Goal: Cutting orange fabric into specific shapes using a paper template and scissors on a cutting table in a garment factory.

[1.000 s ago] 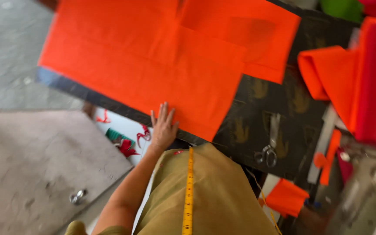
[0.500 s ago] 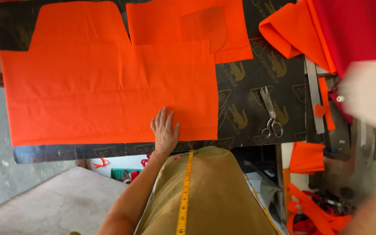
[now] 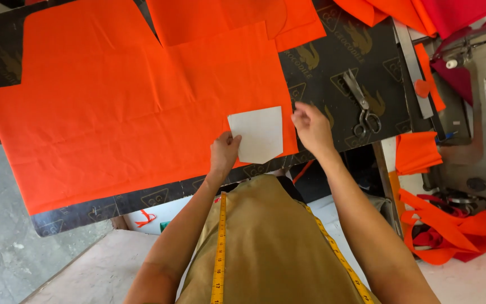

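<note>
Left hand [image 3: 224, 153] and right hand [image 3: 310, 125] both pinch white template [image 3: 257, 134] flat on orange fabric [image 3: 113, 112], near table [image 3: 333, 62] edge. Scissors [image 3: 361, 107] right.

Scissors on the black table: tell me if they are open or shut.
Shut. The scissors lie flat on the black table with blades together in one line, right of the right hand, untouched.
</note>
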